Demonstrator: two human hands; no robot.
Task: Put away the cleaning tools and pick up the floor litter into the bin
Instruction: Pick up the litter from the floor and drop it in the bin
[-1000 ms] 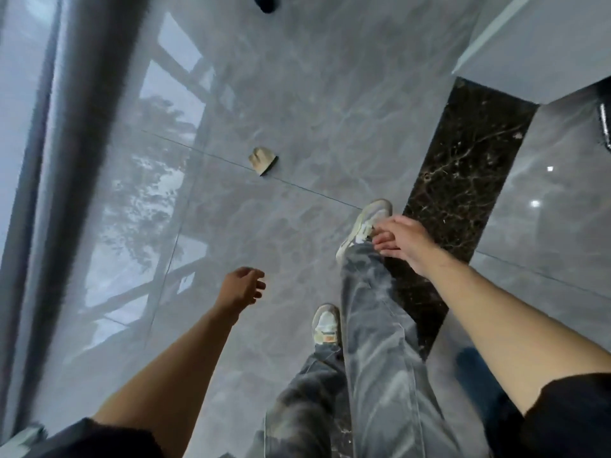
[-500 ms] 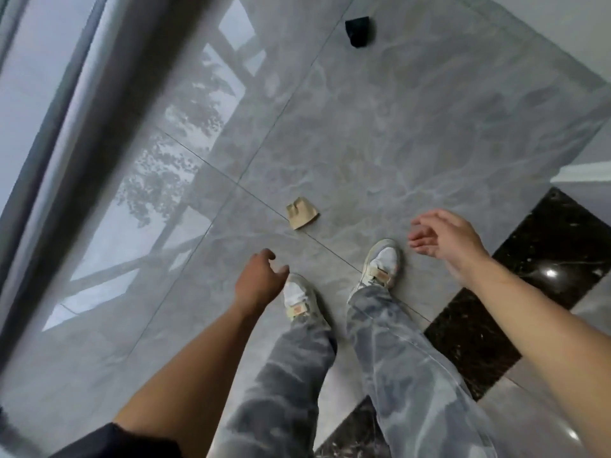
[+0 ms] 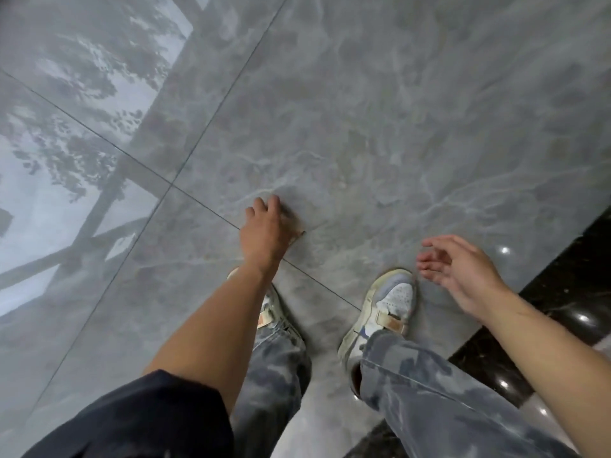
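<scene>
A small tan piece of litter [image 3: 299, 234] lies on the grey tiled floor just ahead of my feet. My left hand [image 3: 264, 226] reaches down and covers it, fingers curled over it against the tile. Only one corner of the litter shows past the palm on the right. My right hand [image 3: 463, 272] hovers above my right shoe with fingers spread and holds nothing. No bin or cleaning tool is in view.
My two pale sneakers [image 3: 386, 302] stand on the glossy grey tiles [image 3: 363, 110]. A black marble strip [image 3: 562, 292] runs along the right. The tiles at left mirror a window frame and trees [image 3: 66, 143].
I have stepped up to the litter and bent down. My left hand dropped from mid-air onto the tan piece and covers it. The black object farther off has left the view.
</scene>
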